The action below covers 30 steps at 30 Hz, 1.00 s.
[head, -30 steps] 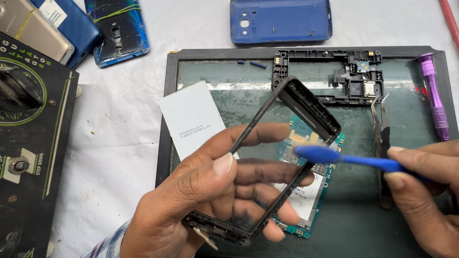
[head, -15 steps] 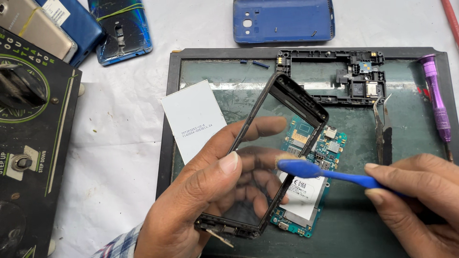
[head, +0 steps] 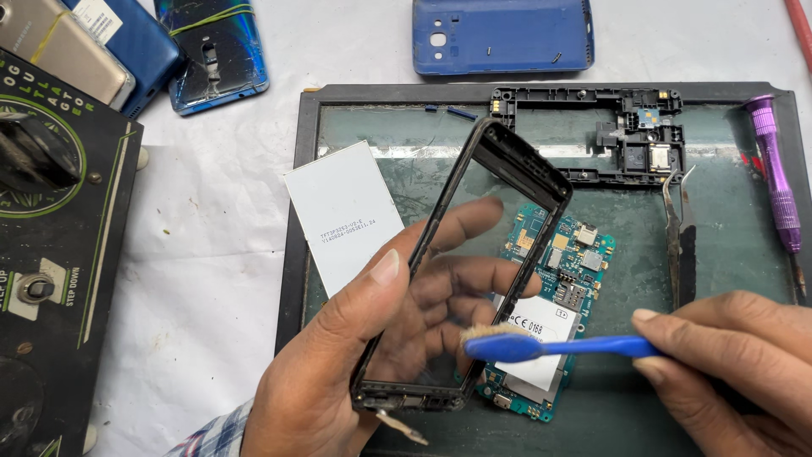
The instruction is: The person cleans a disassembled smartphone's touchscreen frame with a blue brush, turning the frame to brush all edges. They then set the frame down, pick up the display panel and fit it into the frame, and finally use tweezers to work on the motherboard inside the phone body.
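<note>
My left hand holds a black phone front frame with clear glass, tilted, thumb on its left edge and fingers behind the glass. My right hand grips a blue toothbrush whose bristle head touches the glass near the frame's lower right edge. Under the frame a green circuit board with a white label lies on the dark green work mat.
On the mat lie a white rectangular panel, a black phone mid-frame, tweezers and a purple screwdriver. A blue back cover and other phones lie beyond. A black power-supply box stands at left.
The brush head has moved left and down along the glass toward the frame's lower part. My left hand keeps holding the frame, shifted slightly.
</note>
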Available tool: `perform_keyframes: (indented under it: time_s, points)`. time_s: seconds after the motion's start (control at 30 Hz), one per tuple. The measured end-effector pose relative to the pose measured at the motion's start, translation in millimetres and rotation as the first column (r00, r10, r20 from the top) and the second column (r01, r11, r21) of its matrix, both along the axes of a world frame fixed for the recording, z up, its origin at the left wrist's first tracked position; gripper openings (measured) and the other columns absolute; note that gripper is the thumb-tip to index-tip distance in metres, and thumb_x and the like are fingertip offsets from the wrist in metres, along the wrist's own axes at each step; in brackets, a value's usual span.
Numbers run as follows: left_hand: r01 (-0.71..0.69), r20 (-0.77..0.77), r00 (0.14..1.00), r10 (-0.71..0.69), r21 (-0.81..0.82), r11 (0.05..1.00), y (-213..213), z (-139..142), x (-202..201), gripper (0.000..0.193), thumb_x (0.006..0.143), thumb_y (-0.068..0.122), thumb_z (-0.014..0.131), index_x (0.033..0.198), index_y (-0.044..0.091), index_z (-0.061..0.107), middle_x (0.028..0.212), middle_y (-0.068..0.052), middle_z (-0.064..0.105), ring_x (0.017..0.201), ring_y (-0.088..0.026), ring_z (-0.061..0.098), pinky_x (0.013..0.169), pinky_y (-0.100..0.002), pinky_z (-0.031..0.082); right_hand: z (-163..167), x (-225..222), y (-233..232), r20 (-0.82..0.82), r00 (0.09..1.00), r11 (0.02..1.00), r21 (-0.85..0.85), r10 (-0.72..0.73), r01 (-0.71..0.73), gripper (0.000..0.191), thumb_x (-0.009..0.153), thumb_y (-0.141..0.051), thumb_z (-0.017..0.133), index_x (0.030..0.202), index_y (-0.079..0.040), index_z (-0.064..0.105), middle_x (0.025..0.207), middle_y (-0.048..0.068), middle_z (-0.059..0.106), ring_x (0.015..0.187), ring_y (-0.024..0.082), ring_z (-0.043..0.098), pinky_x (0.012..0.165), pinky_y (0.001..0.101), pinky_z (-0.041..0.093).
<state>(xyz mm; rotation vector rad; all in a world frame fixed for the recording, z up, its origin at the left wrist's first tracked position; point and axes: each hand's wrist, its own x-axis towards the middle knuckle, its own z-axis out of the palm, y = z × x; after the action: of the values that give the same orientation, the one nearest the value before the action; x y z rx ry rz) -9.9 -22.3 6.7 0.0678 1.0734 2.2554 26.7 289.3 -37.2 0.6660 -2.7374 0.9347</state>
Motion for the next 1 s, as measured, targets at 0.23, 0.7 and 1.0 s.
perform_keyframes:
  time_s: [0.23, 0.7, 1.0]
  points:
    - [0.011, -0.026, 1.000, -0.012, -0.051, 0.999, -1.4, 5.8, -1.9, 0.087, 0.101, 0.057, 0.052, 0.159, -0.006, 0.037, 0.134, -0.025, 0.056, 0.115, -0.023, 0.056, 0.095, -0.036, 0.046, -0.8, 5.7, -0.1, 0.097, 0.941, 0.946, 0.028, -0.324, 0.323, 0.031, 0.082, -0.010, 0.077, 0.112, -0.002, 0.071, 0.088, 0.011, 0.071, 0.065, 0.016, 0.060, 0.058, 0.0277, 0.047]
    - [-0.074, -0.072, 0.995, 0.066, -0.121, 0.990, 0.4, 3.1, 0.5, 0.092, 0.098, 0.061, 0.057, 0.156, -0.009, 0.039, 0.127, -0.023, 0.056, 0.106, -0.021, 0.054, 0.090, -0.037, 0.047, -3.3, 6.4, -3.3, 0.015, 0.992, 0.991, -0.027, -0.128, 0.128, 0.028, 0.079, -0.015, 0.079, 0.105, -0.005, 0.073, 0.085, 0.010, 0.073, 0.076, 0.017, 0.070, 0.067, 0.0274, 0.058]
    - [-0.075, -0.143, 0.988, 0.051, -0.167, 0.983, 0.1, -0.4, -0.8, 0.089, 0.100, 0.057, 0.054, 0.155, -0.010, 0.035, 0.131, -0.026, 0.056, 0.105, -0.022, 0.052, 0.088, -0.039, 0.048, -11.7, 0.4, 17.6, -0.052, 0.988, 0.982, 0.129, 0.146, -0.138, 0.030, 0.078, -0.027, 0.085, 0.102, -0.010, 0.077, 0.081, 0.006, 0.076, 0.071, 0.015, 0.077, 0.065, 0.0299, 0.058]
